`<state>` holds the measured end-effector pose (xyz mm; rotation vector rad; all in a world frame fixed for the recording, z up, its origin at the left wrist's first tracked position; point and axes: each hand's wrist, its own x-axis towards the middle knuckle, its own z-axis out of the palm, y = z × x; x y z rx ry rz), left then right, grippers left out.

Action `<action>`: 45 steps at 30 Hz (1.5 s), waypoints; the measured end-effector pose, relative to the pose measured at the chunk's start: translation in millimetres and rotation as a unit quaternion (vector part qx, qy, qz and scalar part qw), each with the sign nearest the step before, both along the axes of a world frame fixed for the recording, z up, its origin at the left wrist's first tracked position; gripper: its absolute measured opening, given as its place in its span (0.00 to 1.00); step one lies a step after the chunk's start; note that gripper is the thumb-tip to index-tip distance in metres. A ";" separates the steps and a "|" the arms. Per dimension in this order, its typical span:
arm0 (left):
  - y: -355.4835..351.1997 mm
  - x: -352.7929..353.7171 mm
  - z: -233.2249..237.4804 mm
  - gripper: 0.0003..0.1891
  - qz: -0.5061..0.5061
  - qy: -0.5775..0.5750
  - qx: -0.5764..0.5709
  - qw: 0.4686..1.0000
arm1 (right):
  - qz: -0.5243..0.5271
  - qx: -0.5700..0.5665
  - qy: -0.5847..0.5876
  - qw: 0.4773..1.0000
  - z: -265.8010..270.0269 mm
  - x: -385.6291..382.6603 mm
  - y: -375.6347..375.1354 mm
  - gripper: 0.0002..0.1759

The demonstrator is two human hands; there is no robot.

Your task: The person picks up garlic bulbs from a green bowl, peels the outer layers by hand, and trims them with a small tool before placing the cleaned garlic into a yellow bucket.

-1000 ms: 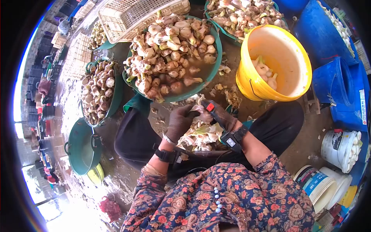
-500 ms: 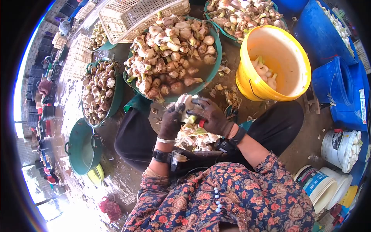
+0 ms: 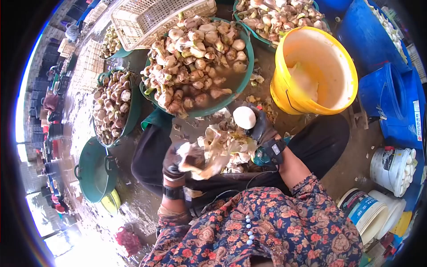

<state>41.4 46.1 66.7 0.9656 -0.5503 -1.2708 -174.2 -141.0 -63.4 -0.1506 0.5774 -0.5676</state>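
A smooth white peeled garlic bulb point(image 3: 244, 117) is in my gloved right hand point(image 3: 264, 128), its fingers closed round the right side. My left hand point(image 3: 174, 161), also gloved and smeared by motion, grips loose garlic skin point(image 3: 209, 165) that trails to the right. Below and between both hands lies a heap of papery peelings point(image 3: 240, 161). Ahead is a green tub point(image 3: 251, 66) with unpeeled garlic bulbs point(image 3: 195, 49) in brownish water. A yellow bucket point(image 3: 284, 95) stands to the right of it, with a pale blurred shape point(image 3: 304, 82) inside.
More garlic fills green tubs at the left point(image 3: 135, 113) and far right point(image 3: 238, 18). A cream plastic crate point(image 3: 129, 40) leans behind the main tub. An empty green basin point(image 3: 91, 173) sits at left. Blue containers point(image 3: 378, 91) and white buckets point(image 3: 387, 171) line the right side.
My hands were together on one garlic bulb and are now apart. The left has moved left and down with skin; the right holds the bulb, bare and white. The yellow bucket's contents now look blurred.
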 end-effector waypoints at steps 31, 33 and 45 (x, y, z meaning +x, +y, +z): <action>-152.2 -28.2 -29.4 0.26 -0.175 -0.547 0.104 0.812 | -0.028 -0.563 0.535 0.629 26.0 32.5 -5.6 0.17; -144.3 -33.6 -21.5 0.25 -0.165 -0.591 0.086 0.785 | -0.003 -0.548 0.538 0.641 41.5 31.5 -3.0 0.18; -124.0 -24.0 -12.5 0.17 -0.095 -0.209 0.196 0.953 | 0.097 -0.262 0.124 0.952 54.0 20.5 18.2 0.17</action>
